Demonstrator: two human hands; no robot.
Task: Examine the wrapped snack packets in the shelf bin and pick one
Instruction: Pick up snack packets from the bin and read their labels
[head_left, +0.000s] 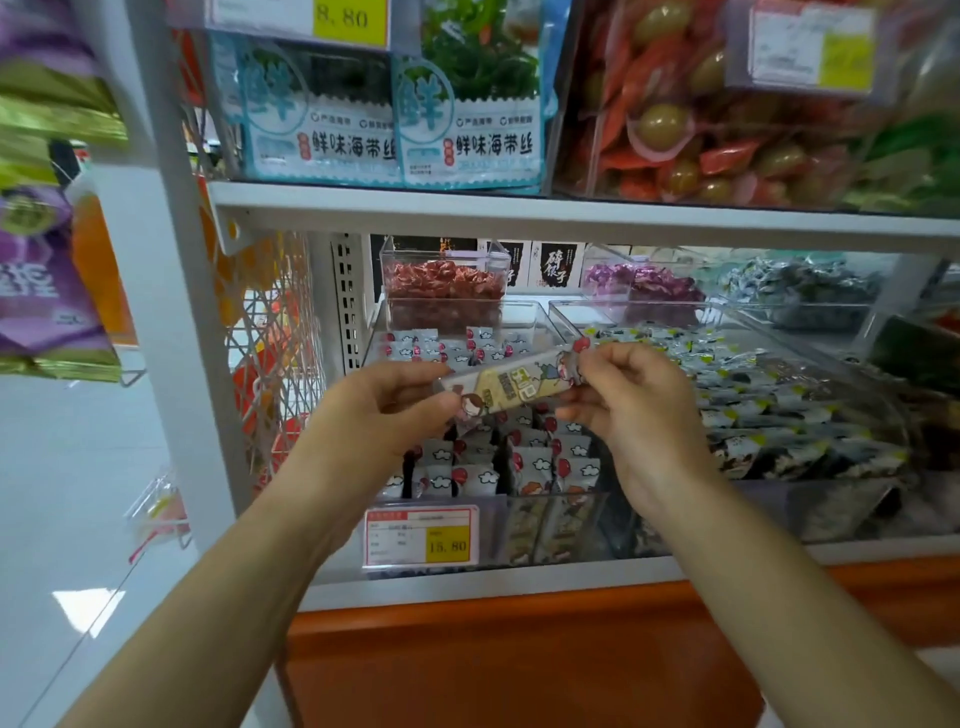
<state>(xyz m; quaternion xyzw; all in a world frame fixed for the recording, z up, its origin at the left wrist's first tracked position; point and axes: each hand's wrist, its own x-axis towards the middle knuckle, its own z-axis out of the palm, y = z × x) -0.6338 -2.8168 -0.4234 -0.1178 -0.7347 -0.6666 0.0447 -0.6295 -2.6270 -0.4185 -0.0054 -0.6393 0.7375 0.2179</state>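
Observation:
A long wrapped snack packet (511, 387), cream with cartoon print, is held level above the clear shelf bin (550, 525). My left hand (384, 410) pinches its left end and my right hand (631, 400) pinches its right end. Below it the bin holds several similar white packets (524, 462) with red and cloud print, standing on end. More of them lie at the bin's back.
A price tag (421, 535) reading 15.80 hangs on the bin's front. To the right a second clear bin (779, 410) holds dark-and-white packets. Small bins of red (444, 283) and purple (641, 283) sweets stand behind. The upper shelf (571, 213) runs close overhead.

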